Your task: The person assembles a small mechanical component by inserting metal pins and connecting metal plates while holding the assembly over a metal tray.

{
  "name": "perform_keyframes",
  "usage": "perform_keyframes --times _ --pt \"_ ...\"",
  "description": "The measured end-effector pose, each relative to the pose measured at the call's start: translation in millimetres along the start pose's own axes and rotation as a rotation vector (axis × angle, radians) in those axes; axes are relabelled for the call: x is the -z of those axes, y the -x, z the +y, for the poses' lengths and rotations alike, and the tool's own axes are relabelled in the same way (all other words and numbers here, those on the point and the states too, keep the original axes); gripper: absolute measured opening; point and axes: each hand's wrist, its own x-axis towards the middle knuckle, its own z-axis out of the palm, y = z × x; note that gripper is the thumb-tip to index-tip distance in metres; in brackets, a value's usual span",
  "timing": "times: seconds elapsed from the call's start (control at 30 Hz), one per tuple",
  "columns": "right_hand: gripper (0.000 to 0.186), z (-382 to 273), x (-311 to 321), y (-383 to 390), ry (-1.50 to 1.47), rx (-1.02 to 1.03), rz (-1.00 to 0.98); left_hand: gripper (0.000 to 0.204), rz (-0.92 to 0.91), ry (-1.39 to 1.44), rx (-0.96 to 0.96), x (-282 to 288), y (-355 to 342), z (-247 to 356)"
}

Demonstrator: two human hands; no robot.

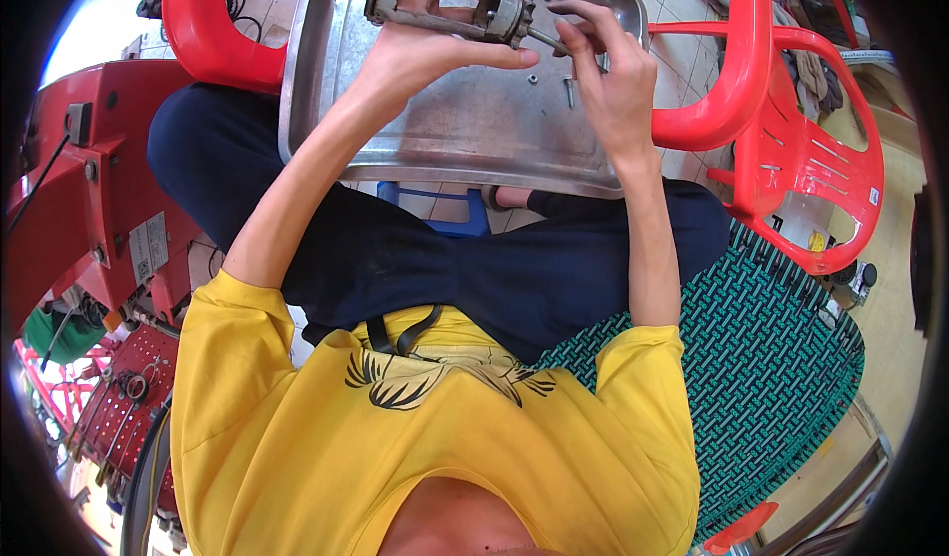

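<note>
A: Left hand (420, 44), state?

B: Clamped on an open-sided metal housing (504, 17). Thumb along the near side, fingers behind and through the opening. Housing lies roughly crosswise, held above the far part of a metal tray (465, 151).

A: Reason for that grip?

B: Inferred: the gap between the side bars gives the fingers purchase and leaves the round, toothed end exposed, facing right.

A: Right hand (621, 74)?

B: At that exposed end. Thumb and fingers bent about the outer tip of a slim metal rod (547, 42) projecting from the housing. Cannot tell whether they are closed on it; contact partly hidden. Presumably 1 hand steadies the body, leaving the other free for the rod.

A: Loose hardware?

B: A bolt (569, 91) and a small nut (533, 79), apart from each other on the tray's floor. The raised rim probably keeps such pieces from rolling off.

A: Tray support?

B: It sits between the 2 arms of a red plastic chair (722, 91); what bears it underneath is hidden. Likely placed there for easy reach while seated.
</note>
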Motion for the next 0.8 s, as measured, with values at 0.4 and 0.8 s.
perform_keyframes --times 0.4,0.8 --pt "0.029 -0.8 1.6 -1.7 0.056 0.199 0.033 0.079 0.018 -0.019 0.072 -0.3 1.7 9.5" --pt "0.021 -11.5 0.3 -0.9 -0.019 0.114 0.051 0.069 -0.088 0.096 0.089 2.2 -0.9 19.0"
